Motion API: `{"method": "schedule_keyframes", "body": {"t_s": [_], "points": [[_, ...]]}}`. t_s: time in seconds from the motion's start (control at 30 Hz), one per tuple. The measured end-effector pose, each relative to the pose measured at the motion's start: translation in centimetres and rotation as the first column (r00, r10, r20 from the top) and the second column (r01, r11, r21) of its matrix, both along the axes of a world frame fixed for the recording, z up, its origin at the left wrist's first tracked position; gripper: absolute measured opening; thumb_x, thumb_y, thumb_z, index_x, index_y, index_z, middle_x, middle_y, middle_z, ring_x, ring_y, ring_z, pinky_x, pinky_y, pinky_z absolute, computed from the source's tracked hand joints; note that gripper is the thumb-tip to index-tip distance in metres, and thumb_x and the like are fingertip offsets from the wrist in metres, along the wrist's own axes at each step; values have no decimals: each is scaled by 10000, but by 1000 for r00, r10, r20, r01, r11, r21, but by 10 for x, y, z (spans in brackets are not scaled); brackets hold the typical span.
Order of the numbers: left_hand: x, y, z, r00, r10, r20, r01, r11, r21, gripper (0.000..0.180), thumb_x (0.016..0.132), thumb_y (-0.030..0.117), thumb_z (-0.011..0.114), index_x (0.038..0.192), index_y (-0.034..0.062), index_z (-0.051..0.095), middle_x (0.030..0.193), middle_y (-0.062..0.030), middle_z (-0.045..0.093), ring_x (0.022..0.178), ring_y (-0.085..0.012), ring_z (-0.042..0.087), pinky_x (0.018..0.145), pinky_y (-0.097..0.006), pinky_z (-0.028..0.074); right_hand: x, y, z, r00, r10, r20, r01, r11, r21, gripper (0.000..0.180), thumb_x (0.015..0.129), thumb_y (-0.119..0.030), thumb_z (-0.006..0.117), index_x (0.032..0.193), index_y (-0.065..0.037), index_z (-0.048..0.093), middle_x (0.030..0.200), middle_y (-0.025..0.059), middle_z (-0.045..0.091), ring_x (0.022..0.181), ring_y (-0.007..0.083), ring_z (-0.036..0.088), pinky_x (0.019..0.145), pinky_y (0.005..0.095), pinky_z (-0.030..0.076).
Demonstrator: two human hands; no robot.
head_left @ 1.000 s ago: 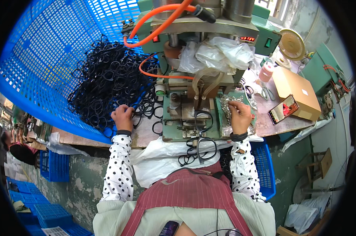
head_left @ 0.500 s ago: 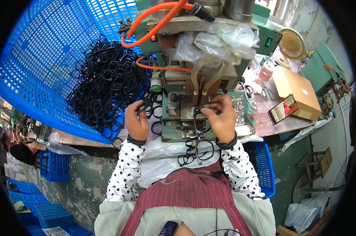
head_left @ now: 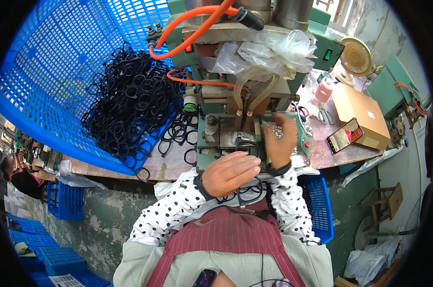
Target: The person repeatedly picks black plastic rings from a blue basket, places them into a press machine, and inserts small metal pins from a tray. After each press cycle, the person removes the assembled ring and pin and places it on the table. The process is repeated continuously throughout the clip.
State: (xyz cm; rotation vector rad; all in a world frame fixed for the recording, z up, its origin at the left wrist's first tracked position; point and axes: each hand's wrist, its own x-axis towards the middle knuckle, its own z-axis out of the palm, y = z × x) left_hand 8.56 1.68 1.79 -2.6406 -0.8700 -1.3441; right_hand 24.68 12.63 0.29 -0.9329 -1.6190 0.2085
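Note:
A black eyeglass frame (head_left: pixel 248 144) sits at the metal block of the green press (head_left: pixel 211 155), one rim under the upright tool. My left hand (head_left: pixel 232 174) has come in front of the press, fingers together around the lower part of that frame; its grip is partly hidden. Just to the right, my right hand (head_left: pixel 281 143) is over the near side of a tray of small shiny metal parts (head_left: pixel 275 129). Its thumb and fingers are spread, somewhat blurred. More black frames (head_left: pixel 249 193) lie below my left hand, at my lap.
A large blue basket (head_left: pixel 39 129) heaped with black eyeglass frames (head_left: pixel 130 100) stands at the left. Loose frames (head_left: pixel 178 131) lie beside the press. To the right are a phone (head_left: pixel 344 136), a cardboard box (head_left: pixel 362 115), scissors (head_left: pixel 325 116) and a pink bottle (head_left: pixel 324 89). Orange hoses (head_left: pixel 192 24) hang above.
My left hand has moved right from beside the loose frames to the eyeglass frame at the press. My right hand has let go of that frame and shifted right to the parts tray.

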Motion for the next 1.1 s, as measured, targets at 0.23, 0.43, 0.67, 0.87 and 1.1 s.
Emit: {"method": "schedule_keyframes", "body": {"t_s": [0.23, 0.43, 0.67, 0.87, 1.1], "points": [[-2, 11, -6, 999, -33, -6, 33, 999, -10, 436, 751, -18, 620, 1185, 13, 592, 1248, -153, 590, 1053, -310, 607, 944, -459, 492, 94, 44, -83, 885, -139, 444, 299, 901, -315, 301, 748, -228, 755, 1013, -134, 647, 995, 47, 665, 980, 279, 577, 859, 422, 426], [2, 11, -6, 998, -64, 7, 64, 997, -32, 454, 730, -30, 609, 1183, 1, 590, 1249, -173, 586, 1053, -323, 606, 953, -481, 482, 83, 33, -92, 803, -261, 536, 406, 897, -172, 127, 720, -220, 749, 783, -143, 670, 1094, 15, 624, 1104, 272, 502, 863, 476, 371], [-14, 1, -2, 978, 105, -179, -86, 990, 112, 356, 924, 333, 580, 1182, 91, 616, 1227, -110, 611, 1092, -288, 608, 988, -495, 409, 71, 39, -87, 955, -236, 178, 251, 965, -72, 75, 730, -178, 717, 759, -119, 681, 757, 48, 663, 780, 280, 595, 715, 431, 416], [-104, 50, -48, 622, 761, 185, -713, 648, -269, 207, 948, 154, 549, 1018, -36, 592, 953, -174, 594, 863, -367, 561, 755, -403, 458, 73, 31, -80, 886, -366, 286, 391, 920, -32, 41, 805, -127, 652, 841, -144, 659, 721, 33, 607, 738, 253, 575, 698, 406, 397], [-185, 103, -139, 270, 724, -635, -953, 109, -281, 552, 857, 432, 633, 1196, 3, 555, 1138, -285, 546, 960, -438, 608, 801, -477, 521, 73, 33, -87, 875, -379, 300, 411, 910, -51, 98, 846, -93, 620, 942, -113, 631, 750, 55, 630, 781, 259, 588, 737, 413, 404]]}}
